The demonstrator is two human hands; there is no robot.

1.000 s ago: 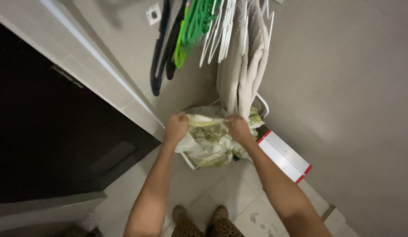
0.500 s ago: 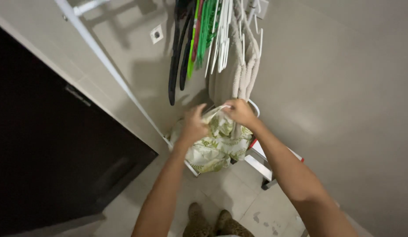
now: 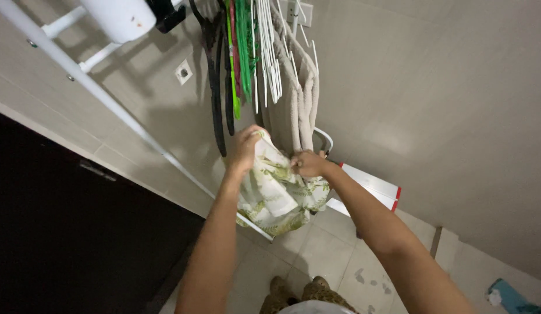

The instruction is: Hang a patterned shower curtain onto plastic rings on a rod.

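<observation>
The beige wall (image 3: 445, 87) is filling the background, and every place below is being given relative to the cloth (image 3: 276, 192) you are gripping. Left of the cloth, a dark panel (image 3: 67, 232) is taking up the lower left corner, and a white pole (image 3: 107, 99) is running diagonally from the top left down toward the cloth's lower edge. Beneath the cloth, the tiled floor (image 3: 334, 256) is showing pale squares, and your patterned slippers (image 3: 296, 291) are standing directly below it. Just behind and above the cloth, a beige towel (image 3: 294, 104) is hanging down, touching or nearly touching its top. Above the cloth, a bunch of hangers (image 3: 247, 52), black, green, red and white, is dangling from the top edge. Right of the cloth, a flat white box with red corners (image 3: 372, 189) is lying just beside your right forearm. The cloth itself, white with a green leaf print, is hanging bunched between your two hands in the middle of the view. Your left hand (image 3: 245, 148) is closing in a fist around the cloth's upper left part. Your right hand (image 3: 308, 164) is pinching its upper right edge with curled fingers. Above and left of the cloth, a small wall socket (image 3: 184, 72) is sitting on the tiles.
</observation>
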